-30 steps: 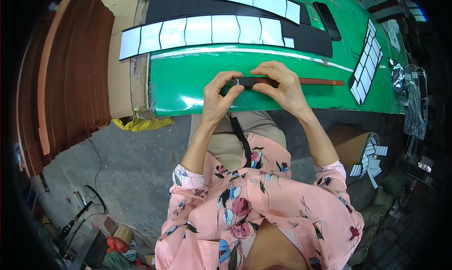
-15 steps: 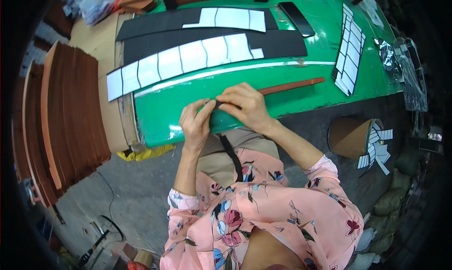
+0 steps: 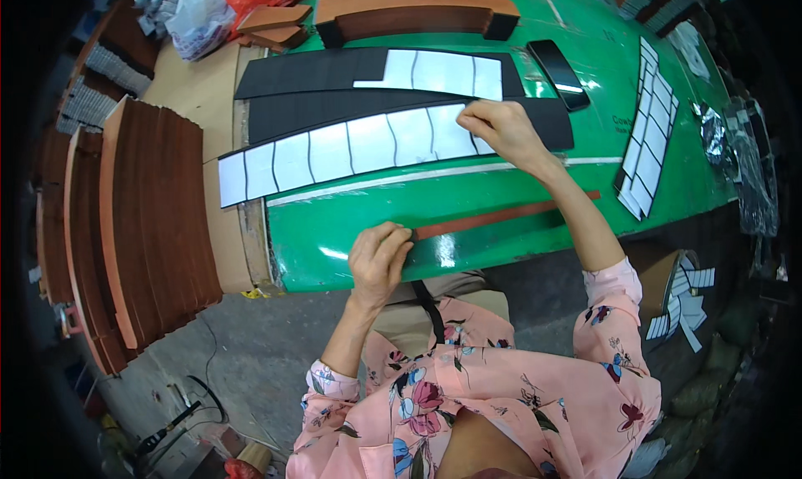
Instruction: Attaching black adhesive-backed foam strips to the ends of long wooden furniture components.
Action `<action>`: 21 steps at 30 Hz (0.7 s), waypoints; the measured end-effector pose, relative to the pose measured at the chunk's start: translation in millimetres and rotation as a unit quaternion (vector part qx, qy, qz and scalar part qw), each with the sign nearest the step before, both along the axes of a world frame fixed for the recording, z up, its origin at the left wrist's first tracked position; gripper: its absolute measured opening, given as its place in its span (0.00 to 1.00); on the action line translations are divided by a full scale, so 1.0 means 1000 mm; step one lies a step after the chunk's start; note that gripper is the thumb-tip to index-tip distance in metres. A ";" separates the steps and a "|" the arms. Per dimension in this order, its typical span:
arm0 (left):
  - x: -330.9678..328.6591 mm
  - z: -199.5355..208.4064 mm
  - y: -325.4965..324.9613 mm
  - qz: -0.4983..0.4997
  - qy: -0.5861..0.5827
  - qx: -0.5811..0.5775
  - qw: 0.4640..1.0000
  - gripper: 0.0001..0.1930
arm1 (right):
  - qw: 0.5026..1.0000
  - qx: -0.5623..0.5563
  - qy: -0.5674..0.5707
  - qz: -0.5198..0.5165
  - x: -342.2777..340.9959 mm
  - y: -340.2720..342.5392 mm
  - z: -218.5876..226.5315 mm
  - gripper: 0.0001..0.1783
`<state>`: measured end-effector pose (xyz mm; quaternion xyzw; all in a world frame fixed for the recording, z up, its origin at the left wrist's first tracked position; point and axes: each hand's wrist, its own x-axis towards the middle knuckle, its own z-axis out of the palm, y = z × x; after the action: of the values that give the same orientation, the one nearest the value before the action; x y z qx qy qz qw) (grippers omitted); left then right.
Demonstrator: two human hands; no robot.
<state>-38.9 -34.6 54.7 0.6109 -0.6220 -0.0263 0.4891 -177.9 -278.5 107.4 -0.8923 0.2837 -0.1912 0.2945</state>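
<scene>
My left hand (image 3: 378, 260) presses down the near end of a long reddish-brown strip (image 3: 510, 214) that lies along the front of the green table (image 3: 501, 178). My right hand (image 3: 501, 130) reaches farther back and pinches the right end of a row of white rectangular stickers (image 3: 334, 155) stuck on a long black strip (image 3: 535, 120). A second black strip with white stickers (image 3: 434, 70) lies behind it.
A black phone (image 3: 560, 63) rests at the back right. Another column of white stickers (image 3: 647, 149) lies at the right. Brown curved pieces are stacked at the far edge (image 3: 418, 13) and on the left (image 3: 142, 220). Cables lie on the floor (image 3: 180, 412).
My right hand left the brown strip and moved back to the white sticker row. My left hand stayed on the strip's end. The view has tilted toward the table.
</scene>
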 end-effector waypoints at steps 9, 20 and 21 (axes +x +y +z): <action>-0.002 -0.010 0.000 -0.002 -0.012 -0.026 1.000 0.20 | 0.980 -0.193 0.017 0.051 0.150 -0.055 -0.050 0.06; 0.007 -0.021 -0.003 -0.021 0.040 -0.044 0.998 0.21 | 0.924 -0.363 0.064 0.104 0.172 -0.062 -0.080 0.01; 0.007 -0.021 -0.003 -0.017 0.042 -0.048 0.998 0.22 | 0.923 -0.364 0.064 0.106 0.173 -0.062 -0.079 0.01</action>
<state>-32.3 -37.8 33.6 0.5741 -0.6115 -0.0305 0.5436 -4.7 -340.2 28.7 -0.9732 0.1164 -0.1917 -0.0502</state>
